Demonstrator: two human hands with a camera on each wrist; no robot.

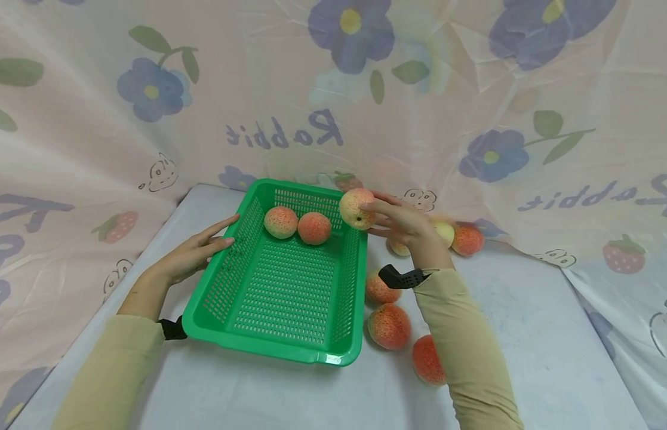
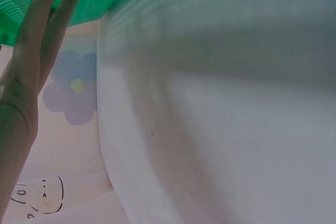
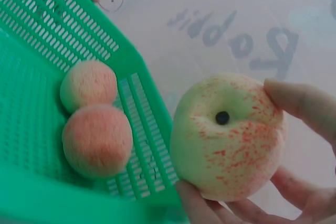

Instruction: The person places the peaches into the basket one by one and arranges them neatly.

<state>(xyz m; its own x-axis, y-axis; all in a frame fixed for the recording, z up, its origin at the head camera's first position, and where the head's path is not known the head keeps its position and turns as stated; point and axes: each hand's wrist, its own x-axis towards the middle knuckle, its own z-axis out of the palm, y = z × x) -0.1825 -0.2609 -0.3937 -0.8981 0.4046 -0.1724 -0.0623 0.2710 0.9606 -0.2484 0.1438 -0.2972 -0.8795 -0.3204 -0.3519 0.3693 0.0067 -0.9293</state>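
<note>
The fingers of my right hand hold a peach by the basket's far right corner; slackening early could drop it outside. My left hand's straight fingers touch the left rim.

Mirrored "Rabbit" lettering on floral cloth

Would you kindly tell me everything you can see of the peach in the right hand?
The peach is roundish, pale yellow-green with red speckles, and looks matte. A shallow crease meets a dimple holding a dark dot, turned toward the person. The right hand grips it between thumb and fingers near the far right corner of the green basket; whether it touches the rim is unclear.
</note>
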